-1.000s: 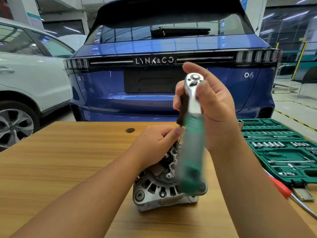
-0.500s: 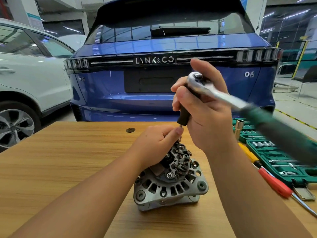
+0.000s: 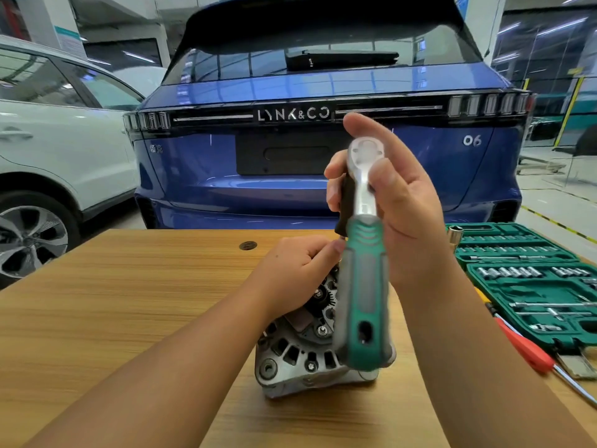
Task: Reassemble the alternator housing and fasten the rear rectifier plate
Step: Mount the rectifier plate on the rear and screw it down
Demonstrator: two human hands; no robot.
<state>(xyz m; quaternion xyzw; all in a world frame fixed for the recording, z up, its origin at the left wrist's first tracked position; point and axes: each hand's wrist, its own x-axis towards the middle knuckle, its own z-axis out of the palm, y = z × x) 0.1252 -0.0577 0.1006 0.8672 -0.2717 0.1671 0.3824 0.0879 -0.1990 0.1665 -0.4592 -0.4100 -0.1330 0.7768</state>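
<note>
Head view: the alternator (image 3: 310, 354) sits low in the centre of the frame on the wooden surface (image 3: 129, 302), rear end up. The left hand (image 3: 297, 273) rests on its top, fingers curled in a pinching grip on something too hidden to tell. The right hand (image 3: 397, 202), centre of the frame, has its grip clamped round the head of a ratchet wrench (image 3: 365, 253), whose green handle hangs down over the alternator. An open green socket set (image 3: 529, 286) and a red screwdriver (image 3: 523, 347) lie at lower right. A blue car (image 3: 323, 156) fills the top.
</note>
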